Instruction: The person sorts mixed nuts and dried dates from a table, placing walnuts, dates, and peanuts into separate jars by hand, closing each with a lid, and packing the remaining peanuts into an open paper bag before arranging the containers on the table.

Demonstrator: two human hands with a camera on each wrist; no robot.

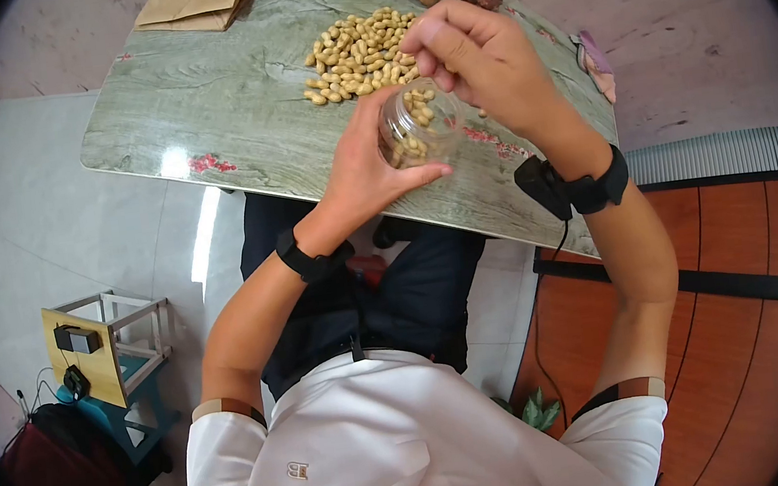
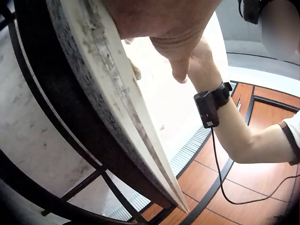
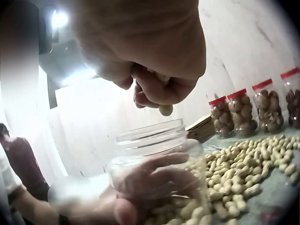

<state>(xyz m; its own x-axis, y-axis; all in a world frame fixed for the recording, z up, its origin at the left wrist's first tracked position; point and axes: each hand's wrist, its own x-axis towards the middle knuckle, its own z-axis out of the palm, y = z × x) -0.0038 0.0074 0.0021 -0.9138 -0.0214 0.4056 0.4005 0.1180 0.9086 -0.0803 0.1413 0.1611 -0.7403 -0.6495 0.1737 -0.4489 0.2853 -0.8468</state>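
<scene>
A clear open jar [image 1: 414,125] with some peanuts inside is held by my left hand [image 1: 363,164], its fingers and thumb curled around the side, near the table's front edge. Above the mouth of the jar [image 3: 157,140] my right hand [image 1: 489,64] is curled around peanuts, and one peanut [image 3: 165,110] shows beneath its fingers in the right wrist view. A loose pile of peanuts [image 1: 362,49] lies on the table [image 1: 266,94] beyond the jar. My left thumb [image 2: 179,70] shows in the left wrist view.
Red-lidded jars of nuts [image 3: 241,112] stand at the table's back. Brown paper bags [image 1: 189,6] lie at the back left, and a pink cloth [image 1: 595,66] at the right edge. A small frame stand [image 1: 136,339] is on the floor at left.
</scene>
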